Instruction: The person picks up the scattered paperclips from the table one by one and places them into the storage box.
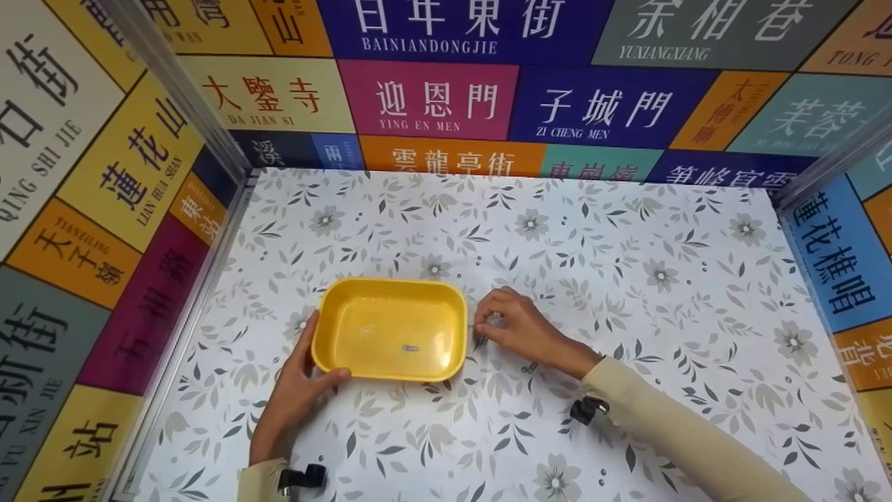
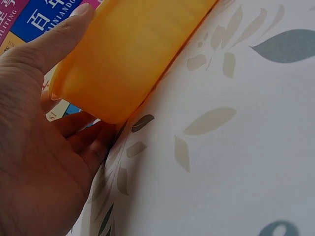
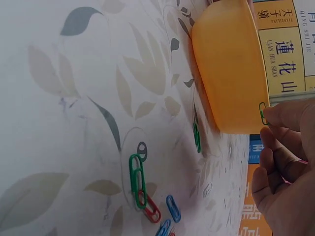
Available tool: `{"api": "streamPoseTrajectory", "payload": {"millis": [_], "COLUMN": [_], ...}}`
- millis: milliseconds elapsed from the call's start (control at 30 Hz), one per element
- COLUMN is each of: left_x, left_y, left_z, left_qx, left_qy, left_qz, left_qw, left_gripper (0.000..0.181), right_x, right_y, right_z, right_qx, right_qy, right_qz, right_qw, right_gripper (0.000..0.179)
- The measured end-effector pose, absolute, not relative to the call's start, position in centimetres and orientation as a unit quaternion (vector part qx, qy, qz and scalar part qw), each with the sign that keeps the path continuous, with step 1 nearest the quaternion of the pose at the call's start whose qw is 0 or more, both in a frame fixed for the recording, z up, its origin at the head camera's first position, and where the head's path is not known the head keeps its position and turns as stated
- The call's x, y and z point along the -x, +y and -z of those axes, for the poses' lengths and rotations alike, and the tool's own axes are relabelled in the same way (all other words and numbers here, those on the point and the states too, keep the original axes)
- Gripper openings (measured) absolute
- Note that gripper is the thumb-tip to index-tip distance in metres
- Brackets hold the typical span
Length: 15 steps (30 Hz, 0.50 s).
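- Head view: lettered walls (image 1: pixel 428 101) in many colours stand behind and to both sides of the desk (image 1: pixel 627 230), whose white cover is printed with grey leaves and flowers.
- Left of the middle of the desk stands the yellow tub (image 1: pixel 390 328), a rounded rectangle with a smooth, glossy inside; a small oval mark on its floor is too tiny to identify.
- Right wrist view: a loose green clip (image 3: pixel 137 182) overlaps a red clip (image 3: pixel 150 209); a blue clip (image 3: pixel 173 209) lies just beside them, and another green one near the tub's base. All are bent loops.
- The left grip (image 1: pixel 296 383) grasps the tub's left end, thumb at the near rim, fingers along the outer side.
- The right grip (image 1: pixel 516 324), just right of the tub, pinches the held clip (image 3: pixel 262 114), green too, between thumb and finger; the fingers partly cover it.
- Pale sleeves (image 1: pixel 669 425) and black wrist mounts (image 1: pixel 589 409) cover patches of the print.
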State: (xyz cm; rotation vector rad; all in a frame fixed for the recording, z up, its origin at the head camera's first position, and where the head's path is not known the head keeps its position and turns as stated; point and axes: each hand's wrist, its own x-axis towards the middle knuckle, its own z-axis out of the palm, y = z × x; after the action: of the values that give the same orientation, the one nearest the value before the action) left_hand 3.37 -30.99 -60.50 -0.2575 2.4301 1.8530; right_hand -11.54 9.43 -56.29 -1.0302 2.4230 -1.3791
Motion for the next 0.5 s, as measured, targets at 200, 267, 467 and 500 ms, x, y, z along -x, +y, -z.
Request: {"api": "streamPoseTrajectory", "payload": {"millis": [200,267,467,500], "left_x": [-3.4,-3.4,-3.4,-3.4], "left_y": [-31.0,-31.0,-31.1,-31.1], "left_z": [60.6,60.6,60.6,60.6], "left_qx": [0.078,0.078,0.08,0.08], "left_qy": [0.791,0.788,0.782,0.781], "left_qz": [-0.606,-0.609,-0.617,-0.618], "left_qw": [0.035,0.035,0.039,0.039], "left_gripper": [0.114,0.115,0.116,0.117], "right_x": [11.8,11.8,11.9,11.9], "right_y": [9.5,9.5,9.4,9.4], "right_z": [55.8,55.6,55.2,55.1], "right_qx": [0.346,0.345,0.355,0.357], "right_qy": [0.815,0.817,0.817,0.817], "right_qz": [0.456,0.454,0.448,0.448], "right_qw": [0.084,0.082,0.073,0.072], "right_gripper": [0.006,0.005,0.006,0.007]}}
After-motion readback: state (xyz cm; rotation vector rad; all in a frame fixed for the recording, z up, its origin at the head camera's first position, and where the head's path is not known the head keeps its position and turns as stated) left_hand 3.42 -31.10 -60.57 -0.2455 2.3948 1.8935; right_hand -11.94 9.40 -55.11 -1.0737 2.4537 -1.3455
